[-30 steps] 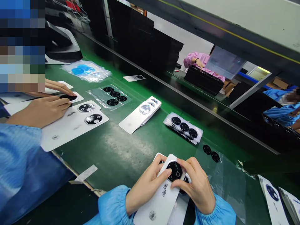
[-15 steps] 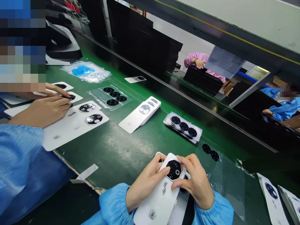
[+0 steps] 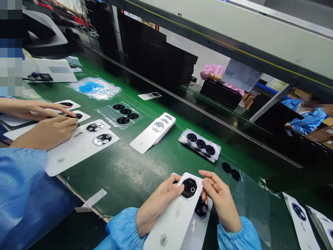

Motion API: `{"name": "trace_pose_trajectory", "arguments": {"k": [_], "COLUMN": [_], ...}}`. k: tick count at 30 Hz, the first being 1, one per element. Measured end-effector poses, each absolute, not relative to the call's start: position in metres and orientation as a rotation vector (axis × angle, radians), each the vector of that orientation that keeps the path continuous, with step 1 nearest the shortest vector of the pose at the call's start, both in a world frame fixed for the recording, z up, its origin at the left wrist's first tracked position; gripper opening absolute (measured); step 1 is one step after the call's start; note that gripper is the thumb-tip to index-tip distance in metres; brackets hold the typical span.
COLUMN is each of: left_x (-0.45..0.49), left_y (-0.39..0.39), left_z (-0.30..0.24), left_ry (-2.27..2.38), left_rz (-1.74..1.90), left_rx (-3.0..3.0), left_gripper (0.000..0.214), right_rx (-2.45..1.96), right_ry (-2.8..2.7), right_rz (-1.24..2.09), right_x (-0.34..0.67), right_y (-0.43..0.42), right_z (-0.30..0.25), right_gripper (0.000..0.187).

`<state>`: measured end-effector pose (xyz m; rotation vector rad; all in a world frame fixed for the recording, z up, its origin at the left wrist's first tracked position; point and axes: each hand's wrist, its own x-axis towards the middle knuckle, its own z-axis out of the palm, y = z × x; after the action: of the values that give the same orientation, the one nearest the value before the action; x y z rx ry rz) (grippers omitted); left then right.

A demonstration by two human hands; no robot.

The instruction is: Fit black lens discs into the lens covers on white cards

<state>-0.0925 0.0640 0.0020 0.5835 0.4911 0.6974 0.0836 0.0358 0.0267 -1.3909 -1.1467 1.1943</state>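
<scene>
My left hand (image 3: 160,199) holds a white phone back cover (image 3: 173,217) with its thumb on the edge of a black octagonal camera piece (image 3: 189,189). A second cover (image 3: 199,227), also with a black camera piece, lies under it and shows on the right. My right hand (image 3: 221,198) is at the upper right corner of the top cover, thumb and fingers drawn close together. Whether something small is between them is hidden. Ahead lie a stack of white covers (image 3: 145,139) and a bagged stack of black camera pieces (image 3: 201,143).
A co-worker's hands (image 3: 52,128) work over white covers (image 3: 75,156) at left. Black pieces in a clear bag (image 3: 104,113), a bag with blue film (image 3: 91,86) and a single cover (image 3: 147,96) lie beyond. More covers (image 3: 299,222) stand at right; tape (image 3: 92,199) is on the table edge.
My right thumb has come off the face of the top cover, and the right hand has shifted to its corner. More of the lower cover shows. The view has turned slightly.
</scene>
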Motion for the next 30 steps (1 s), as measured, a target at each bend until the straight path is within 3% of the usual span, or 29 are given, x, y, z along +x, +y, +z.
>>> {"name": "trace_pose_trajectory", "arguments": {"k": [30], "left_x": [-0.088], "left_y": [0.062], "left_z": [0.01], "left_ry": [0.545], "left_rz": [0.604], "left_rx": [0.712], "left_gripper": [0.038], "right_rx": [-1.334], "right_ry": [-1.189], "right_rz": [1.104], "right_x": [0.072], "right_y": [0.029], "right_z": [0.03], "right_gripper": [0.03]}}
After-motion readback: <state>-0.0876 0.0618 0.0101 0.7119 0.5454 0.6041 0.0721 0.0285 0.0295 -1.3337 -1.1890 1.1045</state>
